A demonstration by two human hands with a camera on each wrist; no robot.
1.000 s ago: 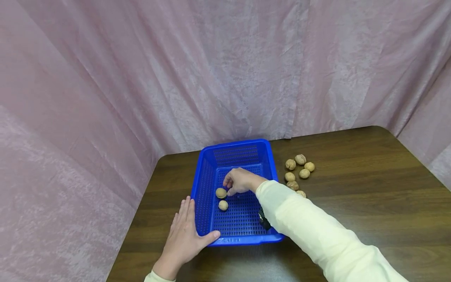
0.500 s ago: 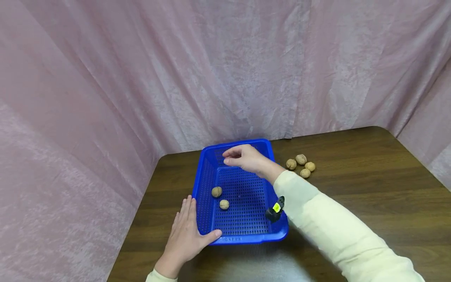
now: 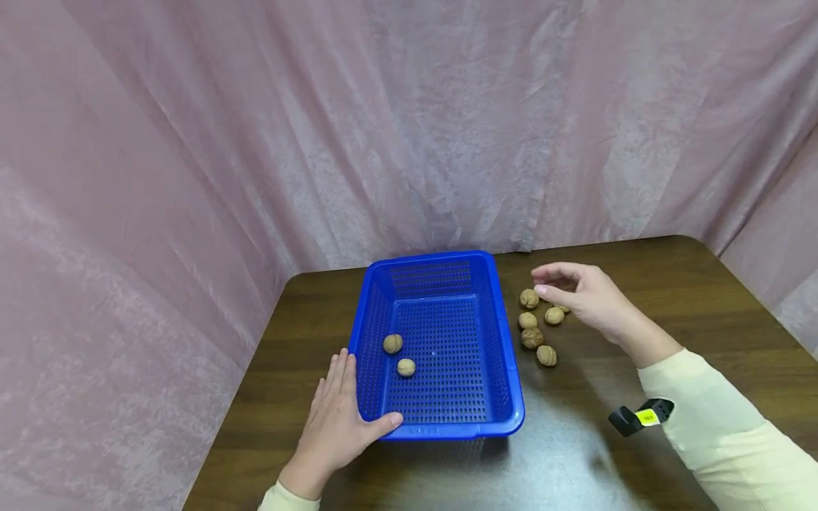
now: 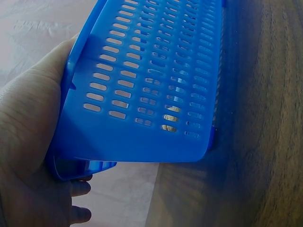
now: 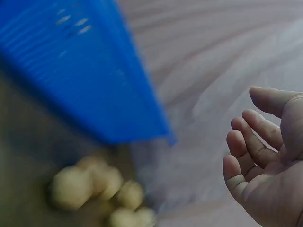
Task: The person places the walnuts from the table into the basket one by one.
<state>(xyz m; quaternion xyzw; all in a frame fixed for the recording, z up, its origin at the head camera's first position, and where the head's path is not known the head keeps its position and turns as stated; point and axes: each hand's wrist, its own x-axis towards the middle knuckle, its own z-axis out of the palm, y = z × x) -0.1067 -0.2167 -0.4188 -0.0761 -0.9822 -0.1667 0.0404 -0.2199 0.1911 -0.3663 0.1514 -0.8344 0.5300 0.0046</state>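
Observation:
A blue plastic basket (image 3: 447,430) with slotted walls stands on the table. Two walnuts lie inside it: one (image 3: 393,343) by the left wall, the other (image 3: 405,367) a little nearer. My left hand (image 3: 332,426) rests at the near left corner, fingers straight along the left side and thumb over the front rim. Right of the basket, my right hand (image 3: 591,298) hovers above a group of loose walnuts (image 3: 531,338), fingers loosely bent and nothing held. It partly hides the farther walnuts. In the right wrist view its palm (image 5: 270,189) is bare.
The brown wooden table (image 3: 696,333) has rounded back corners. A pink curtain (image 3: 447,142) hangs behind it and along the left. A black band with a yellow tag (image 3: 645,416) sits on the right sleeve.
My right hand has left the basket's inside and moved right, over the loose walnuts. One walnut in the basket has shifted slightly left. My left hand stays at the corner.

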